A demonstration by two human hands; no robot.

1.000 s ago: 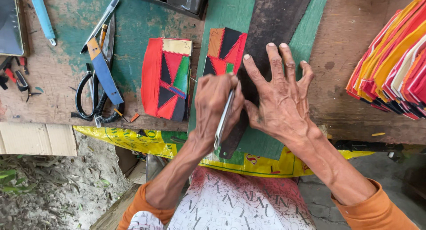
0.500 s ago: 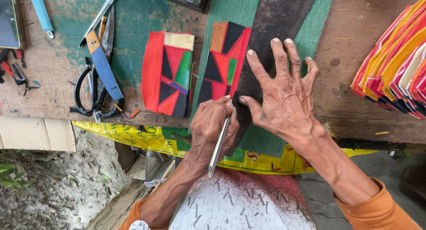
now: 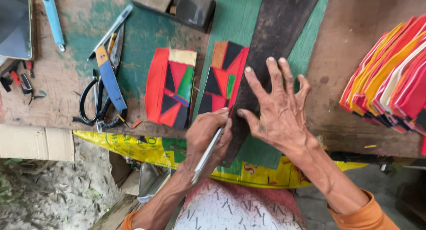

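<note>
Worn wooden surface (image 3: 53,92) fills the frame; at centre my right hand (image 3: 279,112) lies splayed on the dark strip (image 3: 270,48) while my left hand (image 3: 208,137) clamps a blade (image 3: 207,155) beside the patchwork piece (image 3: 222,81), so a slipping strip could misdirect the cut.

two patchwork pieces (image 3: 171,88), one scissors (image 3: 100,101)

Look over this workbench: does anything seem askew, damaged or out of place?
Mostly orderly. The wooden bench has worn, patchy green paint, and the scissors lie tangled with other tools. The dark strip runs diagonally, held by the right hand.
</note>
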